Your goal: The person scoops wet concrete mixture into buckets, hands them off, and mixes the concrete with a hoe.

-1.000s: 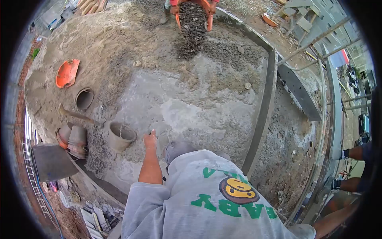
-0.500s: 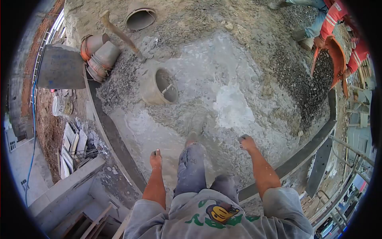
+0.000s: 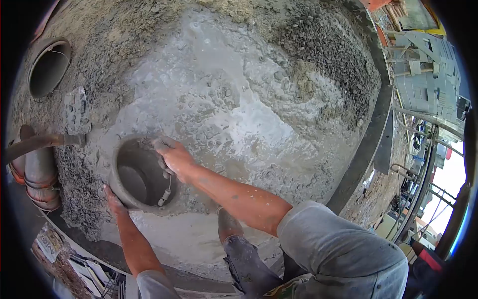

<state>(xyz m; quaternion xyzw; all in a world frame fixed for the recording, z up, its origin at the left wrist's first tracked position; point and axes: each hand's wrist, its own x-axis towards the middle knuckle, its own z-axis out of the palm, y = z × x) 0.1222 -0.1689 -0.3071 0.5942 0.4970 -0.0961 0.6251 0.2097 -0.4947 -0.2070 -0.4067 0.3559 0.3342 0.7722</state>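
Note:
A cement-coated bucket stands tilted on the wet grey mix, its mouth facing up toward the camera. My left hand lies against the bucket's lower left outer side, thumb or finger pointing up along the wall. At the opposite side, my right hand is at the rim, its fingers curled over the edge near the wire handle with its pale grip. The fingertips of my right hand are partly inside the bucket's mouth.
Another bucket lies at the upper left. A wooden handle crosses above stacked buckets on the left. Dark gravel is heaped at the upper right, beside a concrete edge. Wet mix surrounds my legs.
Both hands have moved left to the bucket and taken hold of it. The view has turned and come closer, and the other person with the orange tub is mostly out of view.

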